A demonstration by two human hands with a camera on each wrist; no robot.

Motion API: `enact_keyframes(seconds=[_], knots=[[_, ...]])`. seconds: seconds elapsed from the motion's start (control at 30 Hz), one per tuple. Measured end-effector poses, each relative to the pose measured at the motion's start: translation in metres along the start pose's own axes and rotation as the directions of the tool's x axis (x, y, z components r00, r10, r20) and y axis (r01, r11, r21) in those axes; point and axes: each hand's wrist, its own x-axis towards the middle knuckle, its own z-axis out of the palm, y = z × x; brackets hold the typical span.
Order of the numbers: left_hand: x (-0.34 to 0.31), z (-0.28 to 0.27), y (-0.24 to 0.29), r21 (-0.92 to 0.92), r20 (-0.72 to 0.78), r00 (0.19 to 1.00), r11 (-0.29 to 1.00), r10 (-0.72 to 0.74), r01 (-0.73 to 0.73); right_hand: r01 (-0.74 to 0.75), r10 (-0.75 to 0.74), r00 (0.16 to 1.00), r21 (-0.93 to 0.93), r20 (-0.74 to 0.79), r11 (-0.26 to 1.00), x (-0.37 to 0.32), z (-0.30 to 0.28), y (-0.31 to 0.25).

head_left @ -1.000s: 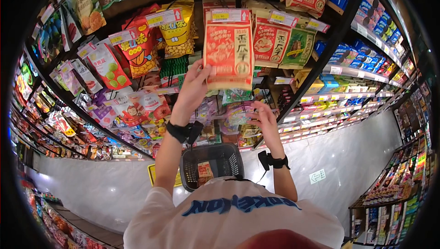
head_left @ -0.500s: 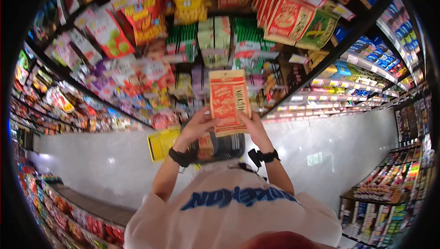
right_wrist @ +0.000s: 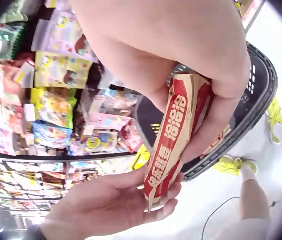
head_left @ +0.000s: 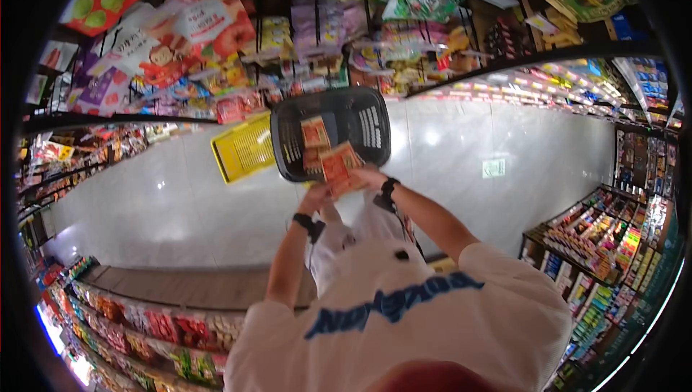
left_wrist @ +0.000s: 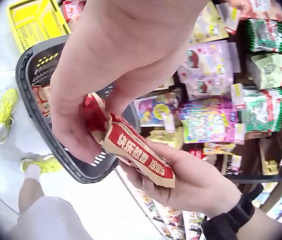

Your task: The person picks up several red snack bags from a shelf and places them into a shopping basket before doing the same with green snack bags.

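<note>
Both hands hold a red and tan bag of sunflower seeds (head_left: 339, 165) over the near rim of a dark grey shopping basket (head_left: 382, 121). My left hand (head_left: 315, 197) grips one end, with its thumb and fingers on either side of the bag (left_wrist: 141, 156) in the left wrist view. At the other end is my right hand (head_left: 370, 177), its fingers curled round the bag's edge (right_wrist: 168, 132). Two similar bags lie inside the basket, the upper one (head_left: 314, 132) overlapping the lower. The bag's underside is partly hidden by fingers.
A yellow basket (head_left: 244, 148) stands on the floor just left of the grey one. Shelves of hanging snack packets (head_left: 328, 20) rise behind both baskets. Pale tiled floor (head_left: 461, 139) extends to the right. Yellow shoes (left_wrist: 41, 167) stand close to the grey basket.
The bag has come down from in front of the shelf to the basket. My right hand, at first apart from it, took hold beside the left. The view has tilted downward.
</note>
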Motion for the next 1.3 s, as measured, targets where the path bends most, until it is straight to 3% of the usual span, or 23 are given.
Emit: enact_keyframes(seconds=[0.07, 0.17, 0.33, 0.4, 0.5, 0.53, 0.57, 0.6, 0.63, 0.67, 0.73, 0.8, 0.83, 0.87, 0.9, 0.93, 1.0, 1.03, 1.07, 1.1, 1.13, 1.17, 1.3], knots=[[0.04, -0.033, -0.013, -0.134, -0.056, 0.998, 0.991, -0.033, 0.025, 0.171, -0.225, 0.966, -0.343, -0.123, 0.924, 0.093, -0.01, 0.044], [0.083, -0.068, -0.018, -0.022, -0.308, 0.952, 1.0, -0.001, -0.006, -0.181, 0.167, 0.978, -0.109, -0.127, 0.977, 0.179, -0.012, 0.074], [0.181, -0.146, -0.032, 0.157, -0.522, 0.849, 0.988, 0.083, -0.001, -0.09, 0.002, 0.96, -0.3, -0.28, 0.95, 0.242, 0.022, 0.073], [0.217, -0.174, -0.043, 0.173, -0.509, 0.858, 0.985, 0.068, 0.024, -0.151, 0.066, 0.967, -0.341, -0.248, 0.928, 0.335, -0.004, 0.134], [0.215, -0.162, -0.026, 0.352, -0.636, 0.743, 0.935, 0.21, 0.038, -0.088, -0.003, 0.971, -0.369, -0.239, 0.925, 0.397, -0.008, 0.177], [0.211, -0.159, -0.029, 0.807, -0.498, 0.61, 0.587, 0.617, 0.065, -0.005, -0.066, 0.98, -0.359, -0.186, 0.933, 0.395, 0.0, 0.176], [0.211, -0.161, -0.028, 0.889, -0.41, 0.614, 0.446, 0.675, 0.104, -0.079, 0.079, 0.988, 0.006, -0.134, 0.997, 0.379, 0.017, 0.164], [0.207, -0.16, -0.025, 0.948, -0.308, 0.628, 0.289, 0.715, 0.136, -0.017, -0.013, 0.993, -0.257, -0.113, 0.966, 0.384, 0.02, 0.191], [0.206, -0.165, -0.033, 0.928, -0.262, 0.607, 0.368, 0.751, -0.055, 0.057, -0.116, 0.989, -0.506, -0.086, 0.861, 0.403, 0.007, 0.222], [0.186, -0.146, -0.025, 0.916, -0.328, 0.657, 0.399, 0.679, 0.045, 0.206, -0.295, 0.955, -0.702, -0.006, 0.682, 0.394, 0.0, 0.217], [0.152, -0.128, -0.024, 0.916, -0.246, 0.701, 0.398, 0.669, -0.058, 0.388, -0.633, 0.737, -0.915, 0.237, 0.108, 0.341, 0.001, 0.196], [0.119, -0.12, -0.03, 0.915, -0.157, 0.753, 0.381, 0.639, -0.133, 0.415, -0.531, 0.822, -0.854, 0.203, 0.315, 0.287, 0.003, 0.175], [0.096, -0.112, -0.031, 0.895, -0.081, 0.704, 0.363, 0.705, -0.261, 0.406, -0.477, 0.859, -0.814, 0.185, 0.415, 0.26, 0.004, 0.165], [0.072, -0.102, -0.032, 0.923, -0.099, 0.692, 0.326, 0.715, -0.205, 0.533, -0.51, 0.824, -0.641, 0.246, 0.553, 0.205, 0.005, 0.139], [0.047, -0.092, -0.022, 0.932, -0.088, 0.76, 0.322, 0.644, -0.164, 0.486, -0.493, 0.841, -0.712, 0.223, 0.507, 0.154, 0.007, 0.106], [0.037, -0.094, -0.026, 0.956, -0.097, 0.742, 0.269, 0.663, -0.116, 0.434, -0.475, 0.857, -0.775, 0.198, 0.46, 0.112, 0.008, 0.08], [0.012, -0.093, -0.016, 0.967, -0.032, 0.77, 0.215, 0.638, -0.137, 0.281, -0.409, 0.912, -0.707, -0.013, 0.649, 0.07, -0.007, 0.071], [-0.003, -0.088, -0.005, 0.981, -0.005, 0.801, 0.158, 0.599, -0.112, 0.272, -0.448, 0.894, -0.77, -0.02, 0.577, 0.045, -0.014, 0.059], [-0.019, -0.088, 0.001, 0.942, 0.015, 0.748, 0.241, 0.664, -0.232, 0.256, -0.492, 0.87, -0.831, -0.024, 0.494, 0.024, -0.022, 0.042], [-0.021, -0.092, 0.005, 0.959, 0.056, 0.731, 0.168, 0.68, -0.23, 0.316, -0.507, 0.858, -0.693, -0.082, 0.648, 0.005, -0.033, 0.037], [-0.012, -0.098, 0.016, 0.968, 0.25, 0.709, -0.178, 0.66, -0.176, 0.373, -0.503, 0.855, -0.519, -0.13, 0.769, -0.011, -0.044, 0.036], [-0.039, -0.078, 0.033, 0.968, 0.107, 0.743, 0.1, 0.66, -0.228, 0.364, -0.468, 0.864, -0.413, -0.185, 0.835, -0.027, -0.052, 0.028], [-0.035, -0.062, 0.074, 0.885, 0.153, 0.675, 0.203, 0.722, -0.418, 0.33, -0.418, 0.831, -0.28, -0.366, 0.901, -0.087, -0.057, 0.006]])
